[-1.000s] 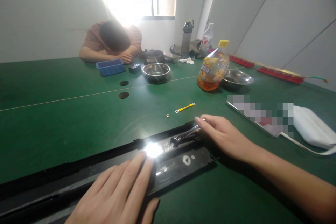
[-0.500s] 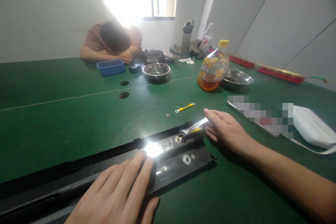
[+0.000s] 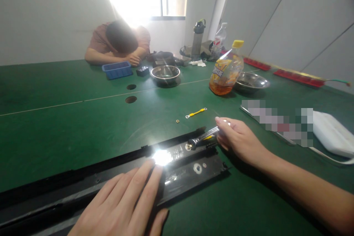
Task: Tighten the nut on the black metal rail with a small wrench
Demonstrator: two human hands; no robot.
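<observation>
A long black channelled profile (image 3: 110, 167) lies across the table from the left edge to the middle. My left hand (image 3: 121, 199) rests flat on it, fingers stretched out. My right hand (image 3: 239, 138) is closed round a shiny wrench (image 3: 206, 134), whose head sits at a small nut (image 3: 188, 147) near the profile's right end. Part of a yellow piece (image 3: 208, 138) shows beneath the wrench, mostly hidden. Behind the profile lie a yellow cable with ring terminals (image 3: 196, 113) and a small brass-coloured ring or nut (image 3: 177, 121).
Farther back are a steel bowl (image 3: 165, 75), a second bowl (image 3: 256, 82), a drink bottle (image 3: 225, 70) and a blue bin (image 3: 117, 70). A white case (image 3: 333, 132) lies at right. Another person (image 3: 118, 44) leans head-down on the far table edge. Two round holes pierce the tabletop.
My right hand and the wrench handle have shifted slightly right, the wrench head staying at the nut. My left hand has kept its place on the profile.
</observation>
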